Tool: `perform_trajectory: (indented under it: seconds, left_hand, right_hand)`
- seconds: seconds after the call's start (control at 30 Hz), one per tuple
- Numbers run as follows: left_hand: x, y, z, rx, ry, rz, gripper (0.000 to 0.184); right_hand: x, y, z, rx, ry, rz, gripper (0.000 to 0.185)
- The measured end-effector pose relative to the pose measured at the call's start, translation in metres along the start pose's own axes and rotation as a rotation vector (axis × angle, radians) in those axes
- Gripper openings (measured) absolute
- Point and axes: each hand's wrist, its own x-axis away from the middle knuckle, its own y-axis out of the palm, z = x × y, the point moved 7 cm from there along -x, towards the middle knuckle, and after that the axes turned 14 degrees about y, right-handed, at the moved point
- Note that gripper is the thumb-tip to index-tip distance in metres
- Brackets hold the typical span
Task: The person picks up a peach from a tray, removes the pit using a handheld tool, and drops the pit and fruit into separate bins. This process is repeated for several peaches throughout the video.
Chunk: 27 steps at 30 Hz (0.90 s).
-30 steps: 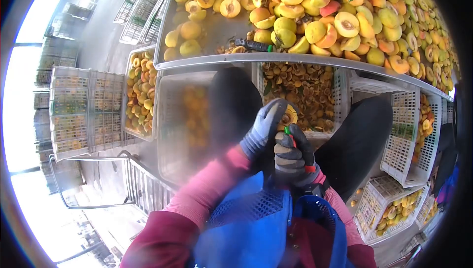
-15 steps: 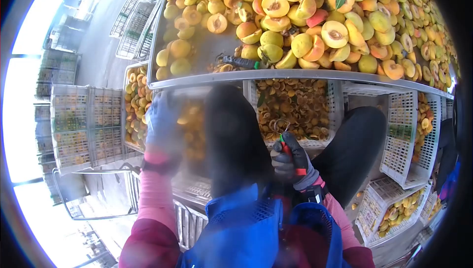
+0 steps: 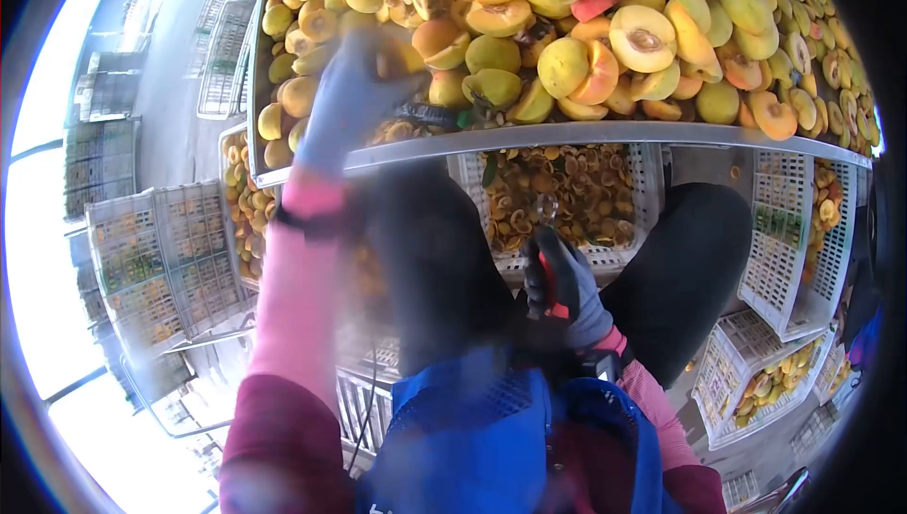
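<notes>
My left hand (image 3: 354, 103), in a grey-blue glove, is over the near edge of the metal table (image 3: 586, 134), at the pile of halved yellow fruit (image 3: 642, 39). Motion smears its fingers, so whether they hold the yellow fruit beside them is unclear. Lower, between my knees, my right hand (image 3: 572, 289) wears a dark and grey glove and is closed around a red-handled tool (image 3: 558, 309). The tool's metal loop tip (image 3: 546, 210) points up in front of a white crate (image 3: 652, 195) of pits and scraps (image 3: 557, 183).
A black-handled tool (image 3: 425, 115) lies on the table among fruit. Crates of fruit stand at the right (image 3: 777, 231) and lower right (image 3: 723, 372). Stacked crates (image 3: 165, 264) are at the left, and more crates (image 3: 227, 46) stand on the floor at the upper left.
My left hand went from beside my right hand to the left crates, then up over the table fruit. The fruit half it held earlier is gone from my lap. My right hand still grips the tool.
</notes>
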Motion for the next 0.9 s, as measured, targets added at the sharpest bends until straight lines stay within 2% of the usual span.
perform_trajectory:
  seconds: [0.13,0.2,0.23,0.27,0.33,0.37,0.4,0.47,0.5,0.53,0.57,0.63,0.67,0.7,0.73,0.77,0.83,0.9]
  left_hand:
    - [0.091,0.045,0.078,0.658,-0.325,0.069,0.036]
    - [0.122,0.067,0.102,0.653,-0.321,0.068,0.033]
    - [0.128,0.071,0.117,0.686,-0.349,0.021,0.023]
    - [0.133,0.069,0.117,0.689,-0.332,0.047,0.023]
    - [0.145,0.072,0.109,0.693,-0.303,0.098,0.026]
    - [0.149,0.074,0.106,0.671,-0.288,0.149,0.028]
    - [0.149,0.072,0.107,0.646,-0.273,0.199,0.030]
    - [0.156,0.082,0.115,0.913,-0.454,0.231,0.031]
    - [0.161,0.078,0.112,0.722,-0.337,0.288,0.032]
    - [0.165,0.072,0.114,0.511,-0.242,0.351,0.032]
    - [0.174,0.073,0.112,0.494,-0.300,0.352,0.032]
    - [0.172,0.065,0.131,0.394,-0.086,0.431,0.026]
    - [0.172,0.065,0.139,0.423,-0.051,0.473,0.023]
    - [0.174,0.066,0.142,0.498,-0.085,0.504,0.022]
    - [0.175,0.070,0.143,0.664,-0.215,0.535,0.022]
    - [0.177,0.074,0.145,0.827,-0.349,0.587,0.023]
    - [0.183,0.075,0.145,0.820,-0.393,0.584,0.029]
    - [0.185,0.075,0.146,0.799,-0.398,0.542,0.026]
  right_hand:
    - [0.047,0.059,-0.051,0.435,-0.746,0.068,0.035]
    - [0.047,0.072,-0.060,0.667,-1.035,0.093,0.042]
    - [0.046,0.073,-0.057,0.648,-0.989,0.056,0.043]
    - [0.046,0.073,-0.054,0.628,-0.943,0.021,0.044]
    - [0.040,0.071,-0.037,0.313,-0.458,-0.125,0.042]
    - [0.037,0.070,-0.029,0.325,-0.358,-0.201,0.035]
    - [0.039,0.069,-0.030,0.327,-0.402,-0.157,0.033]
    - [0.043,0.065,-0.031,0.332,-0.492,-0.067,0.029]
    - [0.039,0.053,-0.034,0.484,-0.623,0.056,0.024]
    - [0.049,0.054,-0.034,0.767,-0.899,0.203,0.023]
    - [0.061,0.060,-0.028,1.053,-1.169,0.356,0.023]
    - [0.075,0.070,-0.009,1.160,-1.309,0.432,0.022]
    - [0.082,0.075,0.000,1.208,-1.381,0.478,0.022]
    - [0.095,0.080,0.000,1.221,-1.363,0.540,0.022]
    - [0.102,0.082,0.000,1.231,-1.345,0.601,0.022]
    - [0.099,0.082,0.000,1.241,-1.293,0.556,0.023]
    - [0.097,0.083,0.003,1.268,-1.247,0.548,0.022]
    - [0.095,0.082,0.006,1.265,-1.214,0.533,0.024]
